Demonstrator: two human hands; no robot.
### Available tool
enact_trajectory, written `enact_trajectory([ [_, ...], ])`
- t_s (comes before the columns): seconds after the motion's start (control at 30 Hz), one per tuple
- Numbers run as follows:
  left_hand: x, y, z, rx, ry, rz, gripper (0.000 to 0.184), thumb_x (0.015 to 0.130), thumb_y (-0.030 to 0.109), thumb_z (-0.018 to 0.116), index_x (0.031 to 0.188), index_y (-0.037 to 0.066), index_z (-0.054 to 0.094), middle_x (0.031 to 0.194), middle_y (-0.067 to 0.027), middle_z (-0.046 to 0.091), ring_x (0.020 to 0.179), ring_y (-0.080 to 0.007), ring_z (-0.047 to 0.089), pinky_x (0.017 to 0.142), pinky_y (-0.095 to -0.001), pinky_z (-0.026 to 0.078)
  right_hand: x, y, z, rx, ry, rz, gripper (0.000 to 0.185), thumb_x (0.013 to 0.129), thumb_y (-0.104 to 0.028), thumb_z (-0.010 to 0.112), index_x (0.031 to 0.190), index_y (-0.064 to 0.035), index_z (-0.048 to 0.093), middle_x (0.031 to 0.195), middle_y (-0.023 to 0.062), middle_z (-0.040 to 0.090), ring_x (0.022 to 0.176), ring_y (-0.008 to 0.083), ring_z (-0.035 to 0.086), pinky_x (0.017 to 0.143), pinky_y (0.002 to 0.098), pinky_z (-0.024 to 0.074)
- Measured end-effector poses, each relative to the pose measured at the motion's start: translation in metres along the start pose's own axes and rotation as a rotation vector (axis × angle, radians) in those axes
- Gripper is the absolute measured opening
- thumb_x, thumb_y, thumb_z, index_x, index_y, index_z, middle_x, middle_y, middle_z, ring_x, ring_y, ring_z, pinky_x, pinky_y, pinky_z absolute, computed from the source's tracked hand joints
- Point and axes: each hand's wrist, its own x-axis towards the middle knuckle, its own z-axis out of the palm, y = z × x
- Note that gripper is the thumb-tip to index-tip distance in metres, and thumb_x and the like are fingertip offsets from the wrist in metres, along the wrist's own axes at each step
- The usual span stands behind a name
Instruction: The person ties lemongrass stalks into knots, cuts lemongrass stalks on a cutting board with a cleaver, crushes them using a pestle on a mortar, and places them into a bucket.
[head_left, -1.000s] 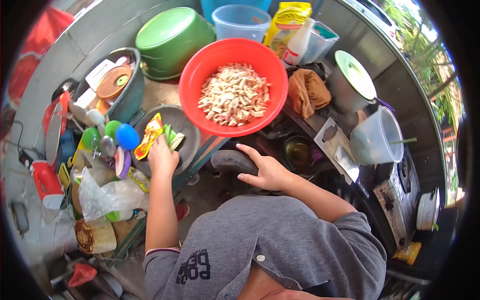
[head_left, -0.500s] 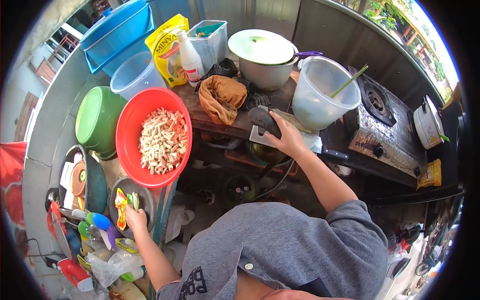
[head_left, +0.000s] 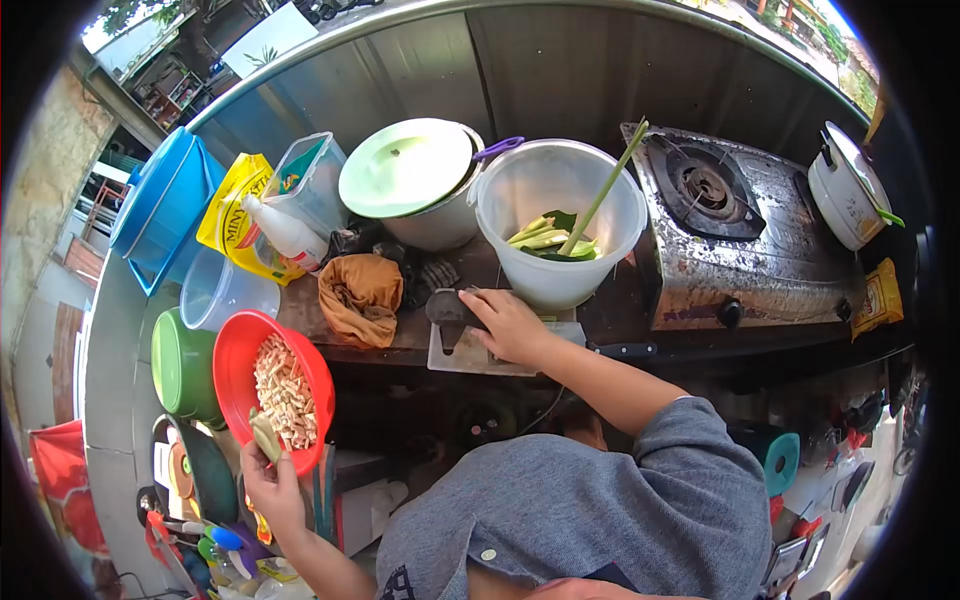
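My left hand (head_left: 273,490) pinches a pale green leafy piece (head_left: 266,436) at the lower rim of the red basin (head_left: 228,375), which holds many cut pale pieces (head_left: 284,390). My right hand (head_left: 512,327) is closed round a dark stone pestle (head_left: 449,308), whose end lies over the white cutting board (head_left: 436,354). Just behind that hand stands a translucent bucket (head_left: 557,275) with green stalks (head_left: 560,238) inside. A knife's black handle (head_left: 628,350) lies right of the board.
A metal stove (head_left: 700,285) stands right of the bucket, a white pot (head_left: 845,195) beyond it. An orange-brown cloth (head_left: 360,298), a white bottle (head_left: 285,230) and a lidded pot (head_left: 405,168) are on the counter. A green tub (head_left: 180,365) is behind the basin.
The view has turned right. My right hand has carried the pestle onto the cutting board. My left hand has left the yellow-red packet and brought the green piece to the basin.
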Motion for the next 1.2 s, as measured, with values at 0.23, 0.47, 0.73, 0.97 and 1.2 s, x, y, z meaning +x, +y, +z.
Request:
enact_trajectory([
  [0.23,0.044,0.153,0.134,-0.117,-0.440,0.368,0.029,0.076,-0.002,0.062,0.104,0.000,0.056,0.088,-0.0063,0.062,0.078,-0.0130,0.060,0.073,-0.0270,0.047,-0.009,-0.013,-0.023,0.128,0.008,0.017,0.060,0.077,-0.011,0.065,0.131,-0.0037,0.041,0.133,0.0208,0.041,0.120,0.0382,0.043,0.100,0.0455,0.0381],
  [0.47,0.079,0.224,0.246,-0.013,-0.737,0.573,0.025,0.077,0.007,0.063,0.100,-0.001,0.057,0.090,-0.0134,0.062,0.078,-0.0243,0.062,0.072,-0.0330,0.049,-0.038,-0.007,-0.080,0.684,-0.131,-0.029,0.044,0.083,-0.007,0.059,0.126,-0.0073,0.048,0.127,0.0157,0.048,0.108,0.0345,0.054,0.089,0.0387,0.0473],
  [0.73,0.111,0.242,0.333,0.329,-1.020,0.778,0.037,0.080,0.022,0.064,0.110,0.000,0.058,0.104,-0.0168,0.062,0.091,-0.0292,0.061,0.079,-0.0366,0.049,-0.069,0.030,-0.096,0.817,-0.202,0.109,0.034,0.084,-0.005,0.059,0.118,-0.0071,0.055,0.107,0.0134,0.060,0.096,0.0318,0.060,0.081,0.0377,0.0503],
  [0.97,0.121,0.255,0.414,0.827,-1.328,0.759,0.038,0.079,0.007,0.052,0.117,0.002,0.057,0.110,-0.0189,0.061,0.101,-0.0324,0.060,0.087,-0.0390,0.048,-0.065,0.040,-0.103,0.871,-0.233,0.178,0.033,0.084,-0.004,0.059,0.117,-0.0074,0.057,0.101,0.0154,0.063,0.092,0.0331,0.062,0.080,0.0389,0.0507],
  [1.2,0.118,0.244,0.446,1.226,-1.532,0.639,0.062,0.075,0.006,0.052,0.136,0.010,0.041,0.119,-0.0179,0.058,0.109,-0.0308,0.057,0.089,-0.0395,0.048,-0.069,0.050,-0.094,0.899,-0.185,0.156,0.030,0.083,-0.005,0.059,0.113,-0.0060,0.060,0.101,0.0168,0.064,0.091,0.0353,0.062,0.079,0.0395,0.0511],
])
